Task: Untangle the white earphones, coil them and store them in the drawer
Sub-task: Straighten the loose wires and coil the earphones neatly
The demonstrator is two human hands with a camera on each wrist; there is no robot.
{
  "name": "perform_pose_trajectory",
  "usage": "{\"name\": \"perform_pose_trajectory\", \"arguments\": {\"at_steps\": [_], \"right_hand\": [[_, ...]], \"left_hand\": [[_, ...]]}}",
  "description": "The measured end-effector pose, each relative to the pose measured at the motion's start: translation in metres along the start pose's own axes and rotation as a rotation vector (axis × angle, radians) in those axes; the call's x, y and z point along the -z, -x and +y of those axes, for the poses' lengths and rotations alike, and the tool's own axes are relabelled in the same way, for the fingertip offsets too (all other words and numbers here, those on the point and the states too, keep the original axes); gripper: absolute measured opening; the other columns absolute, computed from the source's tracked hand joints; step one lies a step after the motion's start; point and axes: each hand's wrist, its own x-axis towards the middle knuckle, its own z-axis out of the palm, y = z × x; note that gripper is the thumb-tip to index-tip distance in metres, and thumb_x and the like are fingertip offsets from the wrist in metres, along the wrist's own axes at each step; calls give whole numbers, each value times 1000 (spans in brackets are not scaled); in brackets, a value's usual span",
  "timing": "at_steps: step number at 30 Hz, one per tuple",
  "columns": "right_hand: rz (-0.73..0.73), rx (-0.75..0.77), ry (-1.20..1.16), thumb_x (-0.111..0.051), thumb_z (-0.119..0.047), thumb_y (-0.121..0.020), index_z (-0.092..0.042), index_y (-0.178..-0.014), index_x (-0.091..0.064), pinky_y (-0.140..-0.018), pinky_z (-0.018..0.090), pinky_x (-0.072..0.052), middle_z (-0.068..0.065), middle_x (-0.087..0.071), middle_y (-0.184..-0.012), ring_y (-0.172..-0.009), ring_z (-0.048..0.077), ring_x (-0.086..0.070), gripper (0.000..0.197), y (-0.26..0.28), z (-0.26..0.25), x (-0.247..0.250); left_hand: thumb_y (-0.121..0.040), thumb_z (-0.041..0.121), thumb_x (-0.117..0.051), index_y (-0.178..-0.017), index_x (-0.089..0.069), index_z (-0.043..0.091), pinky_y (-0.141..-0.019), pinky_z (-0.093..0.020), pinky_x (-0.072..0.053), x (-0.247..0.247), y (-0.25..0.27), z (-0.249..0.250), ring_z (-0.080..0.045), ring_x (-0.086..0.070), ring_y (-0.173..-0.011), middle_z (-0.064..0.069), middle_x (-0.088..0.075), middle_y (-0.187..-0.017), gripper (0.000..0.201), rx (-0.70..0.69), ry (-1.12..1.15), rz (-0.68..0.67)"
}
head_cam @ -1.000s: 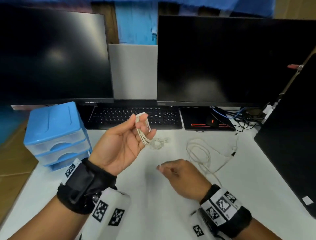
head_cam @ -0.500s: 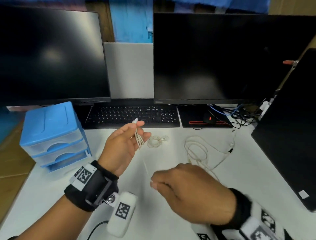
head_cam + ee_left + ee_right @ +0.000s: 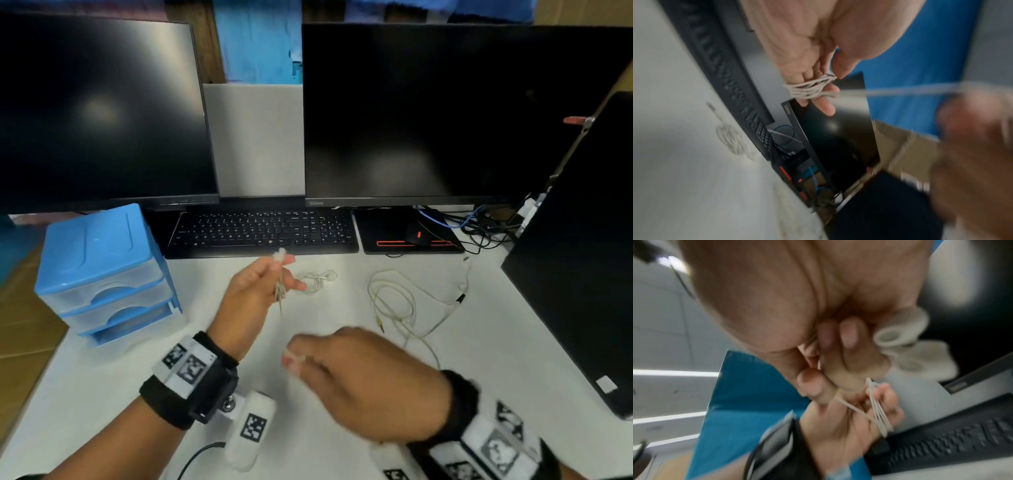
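Note:
The white earphones' cord is wound in several loops round the fingers of my left hand, which is raised above the desk in front of the keyboard; the thumb presses the loops. One strand runs taut from that coil to my right hand, nearer me and lower. The right hand's curled fingers grip the strand's end, with both earbuds sticking out beside the fingers. The blue three-drawer unit stands at the left, all drawers closed.
A small coiled white earphone and a longer loose white cable lie on the white desk. Behind are a black keyboard, a mouse on its pad, two dark monitors and a black tower at the right.
My left hand has turned from palm-up to edge-on and dropped a little. My right hand has swung nearer me, drawing the strand out from the coil.

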Motion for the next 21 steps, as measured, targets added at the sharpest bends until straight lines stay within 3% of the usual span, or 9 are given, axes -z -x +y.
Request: {"name": "perform_pose_trajectory", "arguments": {"at_steps": [1, 3, 5, 7, 10, 12, 14, 17, 21], "right_hand": [[88, 13, -75, -42, -30, -104, -21, -95, -56, -62, 31, -40, -9, -49, -60, -57, 9, -44, 19, 0, 1, 11], [301, 10, -223, -48, -21, -104, -18, -92, -65, -60, 15, -38, -15, -60, -66, -57, 0, -51, 21, 0, 15, 27], [503, -31, -352, -53, -9, -101, -8, -92, -70, -59, 6, -37, -24, -59, -61, -57, -5, -54, 19, -2, 37, 37], [628, -89, -465, -58, -7, -97, -6, -97, -74, -58, 6, -37, -27, -58, -58, -55, -5, -53, 16, -7, 59, 32], [614, -156, -612, -60, -9, -96, -11, -100, -76, -55, 9, -37, -15, -60, -61, -53, -2, -48, 17, -17, 75, 4], [601, -209, -671, -59, -10, -97, -9, -99, -77, -55, 13, -38, -8, -59, -65, -53, 0, -47, 18, -24, 76, -17], [635, -270, -691, -58, -10, -97, -18, -102, -76, -59, 16, -44, -8, -64, -70, -58, 1, -54, 20, -29, 71, -36], [682, -277, -584, -61, -14, -94, -32, -108, -70, -64, 19, -51, -10, -67, -77, -67, 6, -64, 25, -30, 55, -59], [659, -240, -474, -65, -17, -91, -23, -92, -63, -54, 12, -38, -11, -62, -79, -51, 3, -55, 7, -26, 32, -64]], "left_hand": [[-105, 27, -39, -95, -66, 2, -82, -32, -44, -4, 6, -2, -19, -62, -79, 4, -67, -74, 38, -25, -132, -83], [-101, 39, -36, -87, -67, 1, -81, -39, -46, -13, 17, -4, -19, -57, -70, 2, -62, -65, 51, -19, -181, -306], [-97, 39, -37, -88, -70, 2, -81, -41, -52, -21, 25, 3, -18, -53, -58, -1, -53, -61, 50, 98, 1, -453], [-95, 33, -42, -89, -73, 5, -73, -34, -53, -26, 30, 14, -16, -46, -51, -1, -43, -59, 42, 191, 252, -478], [-98, 31, -48, -88, -70, 6, -68, -30, -54, -23, 26, 31, -13, -42, -51, 3, -39, -57, 35, 243, 529, -354], [-100, 31, -43, -95, -66, 4, -70, -29, -56, -18, 19, 38, -12, -43, -53, 3, -38, -60, 35, 261, 661, -232], [-101, 27, -41, -104, -63, 2, -77, -30, -59, -11, 12, 39, -10, -49, -56, 2, -42, -64, 34, 275, 761, -119], [-101, 21, -43, -114, -62, 1, -94, -34, -55, -7, 8, 36, -11, -63, -69, 1, -53, -73, 30, 291, 813, -28], [-103, 20, -42, -115, -62, 3, -96, -37, -53, -11, 7, 23, -15, -71, -85, -3, -61, -83, 29, 284, 737, 62]]}}
